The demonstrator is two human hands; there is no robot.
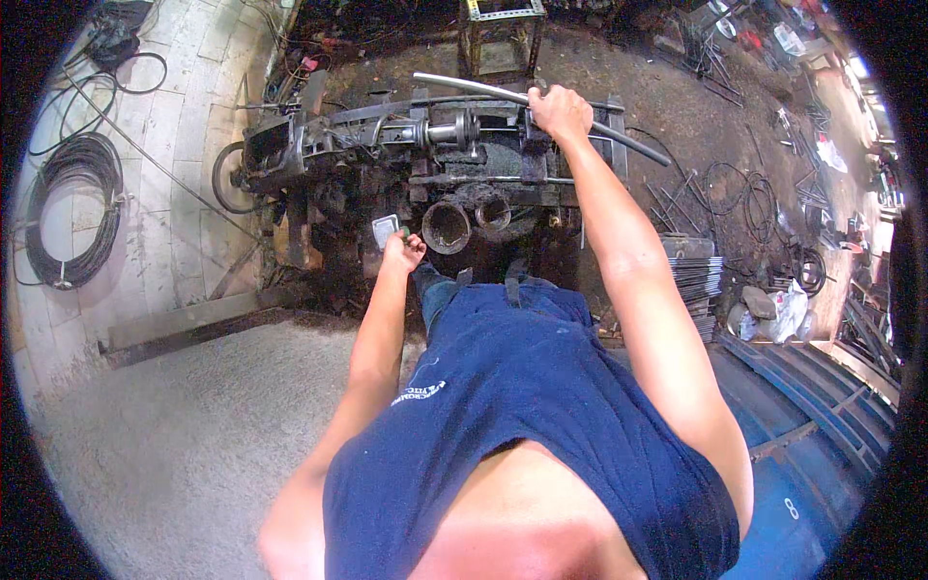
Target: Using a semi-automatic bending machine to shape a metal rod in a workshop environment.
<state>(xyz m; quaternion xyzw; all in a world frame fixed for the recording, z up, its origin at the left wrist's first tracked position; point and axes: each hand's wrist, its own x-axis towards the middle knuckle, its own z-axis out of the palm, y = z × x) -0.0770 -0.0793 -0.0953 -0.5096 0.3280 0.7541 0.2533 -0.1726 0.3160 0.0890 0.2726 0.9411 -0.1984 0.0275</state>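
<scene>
The rod lies across the far side of the machine in this view, its right end nearer to the person than its left. The right hand is closed around it, right of its middle. Whether the rod touches the machine, I cannot tell. The left hand has its fingers curled, next to a pale plate; if it pinches this plate, I cannot tell.

To handle the rod well, I would judge, the grip should be firm and the wrist steady, because the longer part reaches to the left and may dip. The left hand would help nearer that end.

Both ends need watching: the left end points over the machine's far edge, and the right end goes past its right side. Beyond is the stand, apart from the rod. The two pipes open toward the person, near the left hand, so their rims limit it. More room seems to be to the right, before the stacked bars.
</scene>
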